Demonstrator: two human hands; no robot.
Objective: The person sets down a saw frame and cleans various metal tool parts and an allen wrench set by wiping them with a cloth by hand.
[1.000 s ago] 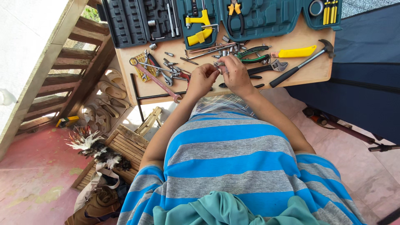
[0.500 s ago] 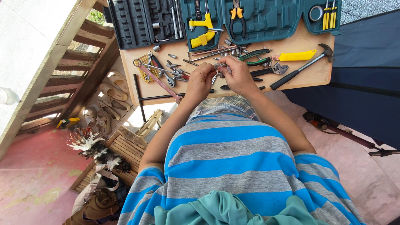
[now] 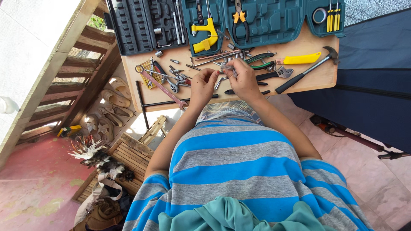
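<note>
Sorting small steel bits at the wooden table, we take this as a pick-and-inspect step. Left of the table lie sandals on a rack. Our left hand rests on the table's near edge, fingers curled; whether it pinches anything we cannot tell. Our right hand is pinched on a small metal piece above the table's middle. Next, we judge, calls for fine fingertip control. A hammer lies toward the table's right end.

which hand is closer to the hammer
Right. The right hand sits just beside the hammer handle's end; the left hand lies farther off, on the right hand's other side.
</note>
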